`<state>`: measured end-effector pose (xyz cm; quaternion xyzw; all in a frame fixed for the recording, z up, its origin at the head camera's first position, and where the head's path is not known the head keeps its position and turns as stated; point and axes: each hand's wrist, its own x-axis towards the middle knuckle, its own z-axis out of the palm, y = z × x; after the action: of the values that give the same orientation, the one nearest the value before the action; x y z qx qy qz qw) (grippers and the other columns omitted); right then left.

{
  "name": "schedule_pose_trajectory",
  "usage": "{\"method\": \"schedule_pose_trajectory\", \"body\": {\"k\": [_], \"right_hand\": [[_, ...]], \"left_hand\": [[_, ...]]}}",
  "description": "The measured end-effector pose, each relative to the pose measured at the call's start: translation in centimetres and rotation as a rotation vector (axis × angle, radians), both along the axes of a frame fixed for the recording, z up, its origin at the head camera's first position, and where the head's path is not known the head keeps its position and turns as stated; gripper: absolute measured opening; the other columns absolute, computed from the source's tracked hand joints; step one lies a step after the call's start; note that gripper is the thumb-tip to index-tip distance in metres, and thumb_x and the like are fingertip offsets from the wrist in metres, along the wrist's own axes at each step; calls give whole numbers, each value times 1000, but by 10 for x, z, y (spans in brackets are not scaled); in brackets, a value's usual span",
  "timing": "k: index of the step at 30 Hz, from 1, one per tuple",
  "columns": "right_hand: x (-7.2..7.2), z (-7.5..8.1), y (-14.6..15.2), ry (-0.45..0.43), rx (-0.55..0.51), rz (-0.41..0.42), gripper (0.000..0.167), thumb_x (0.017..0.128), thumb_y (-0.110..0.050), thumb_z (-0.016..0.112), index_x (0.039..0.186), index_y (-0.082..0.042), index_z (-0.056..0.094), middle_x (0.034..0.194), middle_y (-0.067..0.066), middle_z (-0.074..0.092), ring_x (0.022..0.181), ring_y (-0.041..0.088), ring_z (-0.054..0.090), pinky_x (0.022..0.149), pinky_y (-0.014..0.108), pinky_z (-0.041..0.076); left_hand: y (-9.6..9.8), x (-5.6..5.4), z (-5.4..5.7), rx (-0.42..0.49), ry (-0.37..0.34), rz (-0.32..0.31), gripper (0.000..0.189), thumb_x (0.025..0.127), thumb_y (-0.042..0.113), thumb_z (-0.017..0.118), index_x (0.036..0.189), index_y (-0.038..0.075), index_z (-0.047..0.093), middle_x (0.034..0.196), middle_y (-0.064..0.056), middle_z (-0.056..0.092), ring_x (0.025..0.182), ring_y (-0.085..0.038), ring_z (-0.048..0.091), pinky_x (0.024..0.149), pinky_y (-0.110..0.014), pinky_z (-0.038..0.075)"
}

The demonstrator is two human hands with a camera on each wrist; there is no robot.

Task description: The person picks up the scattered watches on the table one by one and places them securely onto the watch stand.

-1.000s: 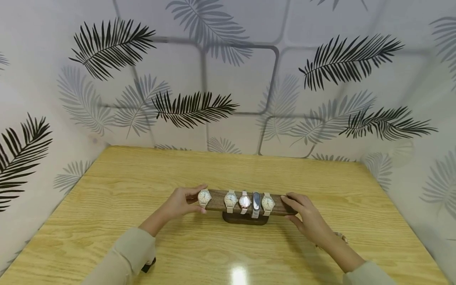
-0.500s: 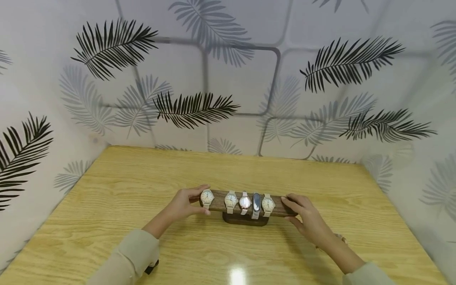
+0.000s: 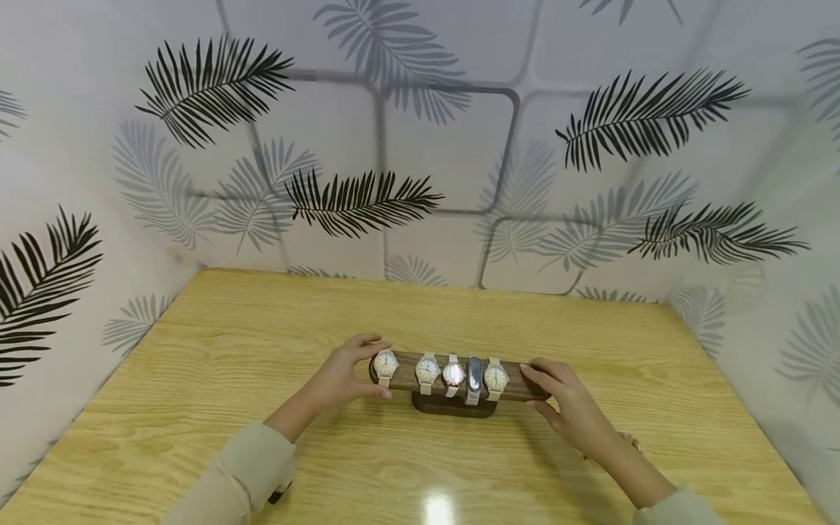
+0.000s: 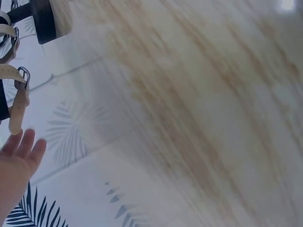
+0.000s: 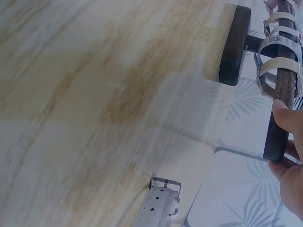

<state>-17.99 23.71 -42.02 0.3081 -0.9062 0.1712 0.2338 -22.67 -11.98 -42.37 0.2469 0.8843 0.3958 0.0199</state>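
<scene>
A dark wooden watch stand (image 3: pixel 405 366) stands on its base, its bar running left to right. My left hand (image 3: pixel 341 375) is at the bar's left end, pinching the leftmost wristwatch (image 3: pixel 386 363) between fingers above and thumb below. That watch sits round the bar near its tip. My right hand (image 3: pixel 567 401) grips the bar's right end, thumb in front and fingers behind. Further along the bar are more pale-strapped watches, including a wristwatch (image 3: pixel 427 370), a small round watch (image 3: pixel 453 374), a fitness band (image 3: pixel 475 374) and another wristwatch (image 3: pixel 496 377).
The stand rests on a wood-grain table (image 3: pixel 262 306). Leaf-patterned covering (image 3: pixel 433 240) rises behind and at both sides. A pale strap with a buckle (image 5: pixel 161 201) shows in the right wrist view; whether it is worn or lies on the table I cannot tell.
My left hand has moved slightly right, and the leftmost watch has slid inward with it, baring the bar's left tip. My right hand keeps its grip on the other end.
</scene>
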Motion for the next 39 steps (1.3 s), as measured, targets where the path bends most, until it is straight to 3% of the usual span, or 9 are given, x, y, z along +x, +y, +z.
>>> {"method": "schedule_pose_trajectory", "body": {"k": [5, 11, 30, 39], "right_hand": [[1, 1, 0, 11, -8, 4, 58, 61, 8, 79, 116, 3, 62, 115, 20, 57, 104, 34, 54, 77, 42, 54], [0, 0, 0, 31, -12, 15, 59, 60, 9, 80, 116, 3, 62, 114, 20, 57, 104, 33, 55, 76, 42, 54], [-1, -1, -1, 9, -8, -1, 57, 61, 7, 80, 115, 3, 63, 114, 20, 57, 103, 34, 55, 77, 42, 54], [-1, -1, -1, 5, -8, 2, 56, 62, 7, 79, 116, 3, 63, 114, 19, 56, 103, 33, 55, 77, 41, 54]], "left_hand": [[3, 2, 2, -70, 63, 46, 75, 67, 28, 81, 131, 3, 52, 127, -16, 53, 122, -36, 47, 100, -50, 43], [4, 4, 2, -95, 71, 65, 75, 67, 28, 81, 132, 3, 51, 129, -17, 54, 124, -36, 46, 101, -50, 42], [16, 6, 8, -99, 107, 12, 79, 65, 28, 82, 132, 0, 51, 130, -18, 54, 123, -36, 46, 101, -52, 41], [23, 4, 5, -152, 211, 34, 77, 61, 34, 82, 127, 2, 56, 124, -14, 59, 121, -34, 48, 104, -60, 31]]}}
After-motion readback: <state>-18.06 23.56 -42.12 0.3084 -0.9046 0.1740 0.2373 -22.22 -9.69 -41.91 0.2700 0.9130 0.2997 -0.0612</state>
